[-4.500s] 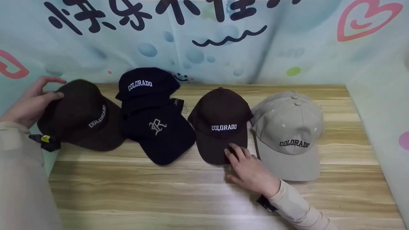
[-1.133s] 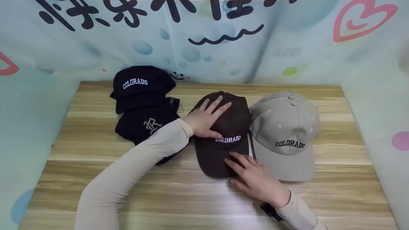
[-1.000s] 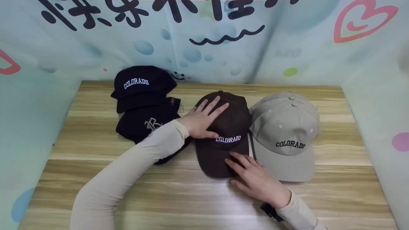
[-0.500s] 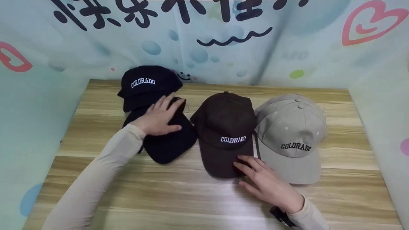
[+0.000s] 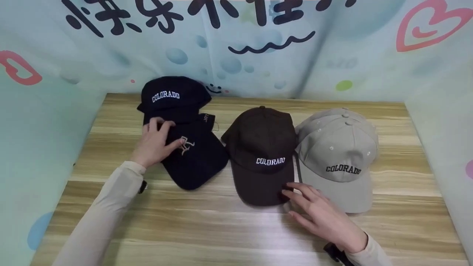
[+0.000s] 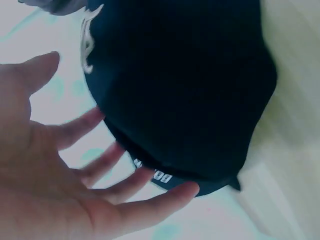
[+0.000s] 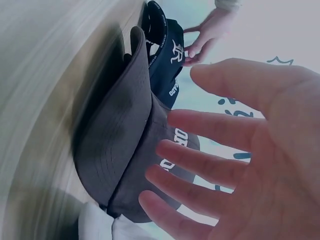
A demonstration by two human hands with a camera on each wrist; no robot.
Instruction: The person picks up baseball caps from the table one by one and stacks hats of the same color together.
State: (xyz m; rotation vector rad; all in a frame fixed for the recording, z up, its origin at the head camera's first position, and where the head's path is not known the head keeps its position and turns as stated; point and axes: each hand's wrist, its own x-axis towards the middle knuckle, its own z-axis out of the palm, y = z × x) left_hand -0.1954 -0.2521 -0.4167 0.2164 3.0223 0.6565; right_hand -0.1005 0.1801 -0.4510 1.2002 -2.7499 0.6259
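Observation:
My left hand (image 5: 153,146) is over the left side of a black baseball cap (image 5: 197,166) with an R-like emblem, its fingers loosely bent across the crown. In the left wrist view, the fingers of the left hand (image 6: 75,175) are spread and hold nothing, close against that cap (image 6: 185,90). Behind it sits another black cap (image 5: 173,87) lettered COLORADO. My right hand (image 5: 325,214) hovers by the right edge of the brim of a brown COLORADO cap (image 5: 258,136). In the right wrist view, the right hand (image 7: 240,155) has relaxed, parted fingers in front of the brown cap (image 7: 115,130).
Beige caps (image 5: 340,147), one nested over another, stand right of the brown one, lettered COLORADO in front. All the caps rest on a wood-grain table (image 5: 207,229). A printed cloth backdrop (image 5: 258,70) hangs behind the table and along both sides.
The brown cap from the far left now sits over the other brown cap. My left hand has left it and moved left to the black R cap. My right hand has drifted slightly right.

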